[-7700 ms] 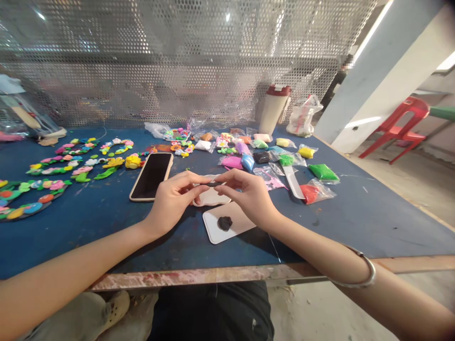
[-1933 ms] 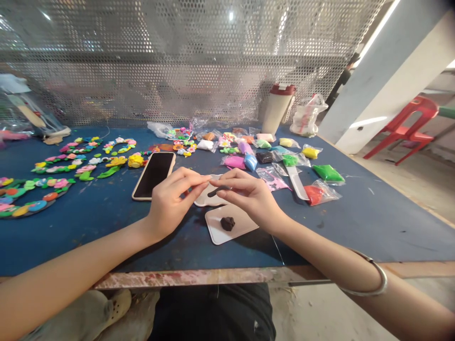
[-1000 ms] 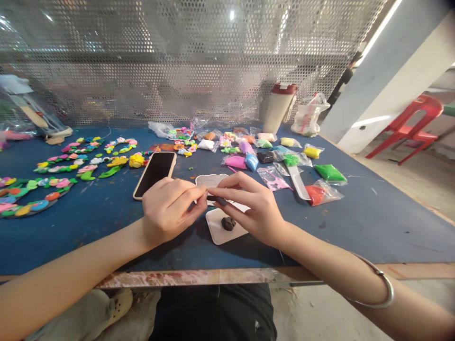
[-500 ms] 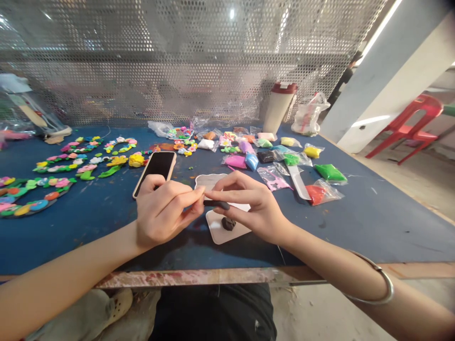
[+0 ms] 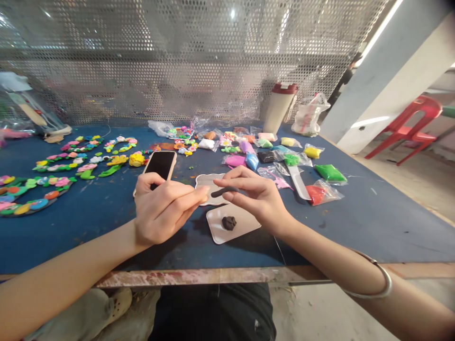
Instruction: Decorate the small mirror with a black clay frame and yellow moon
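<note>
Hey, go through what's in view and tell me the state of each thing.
Left hand: fingers curled, holding nothing visible.
Right hand: pinching the clay roll.
Dark clay roll: thin, raised above the table.
Dark clay lump: resting on a white tile.
Phone: screen dark, partly under the left hand.
Cup: red lid on.

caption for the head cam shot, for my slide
Right hand holds a thin dark clay roll over a scalloped pale plate, left hand close by, dark clay lump on a white tray
</note>
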